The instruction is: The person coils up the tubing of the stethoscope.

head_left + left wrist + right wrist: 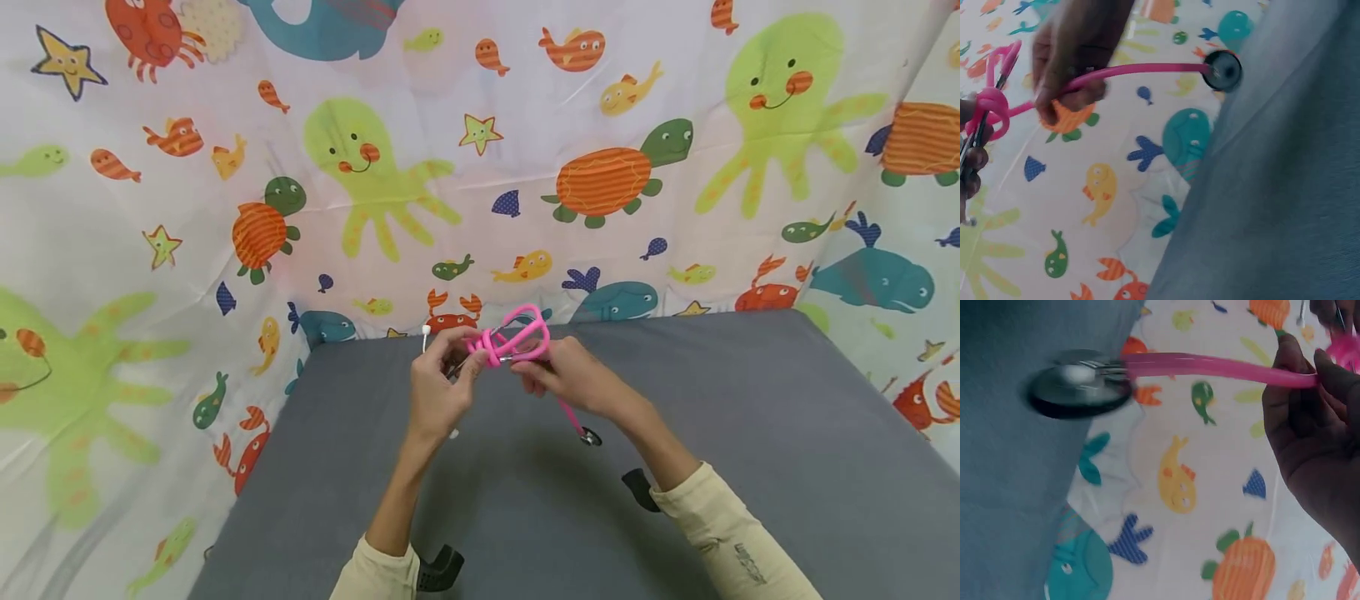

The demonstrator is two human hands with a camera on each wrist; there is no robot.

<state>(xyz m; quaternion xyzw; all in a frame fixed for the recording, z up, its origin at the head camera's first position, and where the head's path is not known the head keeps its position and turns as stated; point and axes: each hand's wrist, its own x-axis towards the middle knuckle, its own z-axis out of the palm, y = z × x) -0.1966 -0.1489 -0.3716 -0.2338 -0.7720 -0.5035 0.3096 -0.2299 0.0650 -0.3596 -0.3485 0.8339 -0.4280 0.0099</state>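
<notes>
A stethoscope [531,350] with pink tubing is held up between both hands above the grey surface. My left hand [442,392] grips the metal ear tubes, where the pink tubing is looped and wound around them; a white ear tip shows above the fingers. My right hand [573,375] pinches the tubing between thumb and fingers, to the right of the wound part. From that hand the free end hangs down to the chest piece [590,436]. In the right wrist view the chest piece [1079,387] is blurred, with a dark rim.
The grey surface [720,392] extends beneath the arms. Behind and to the left hangs a white cloth [480,192] printed with sea animals. Black straps [439,570] sit near the cream sleeves [742,533].
</notes>
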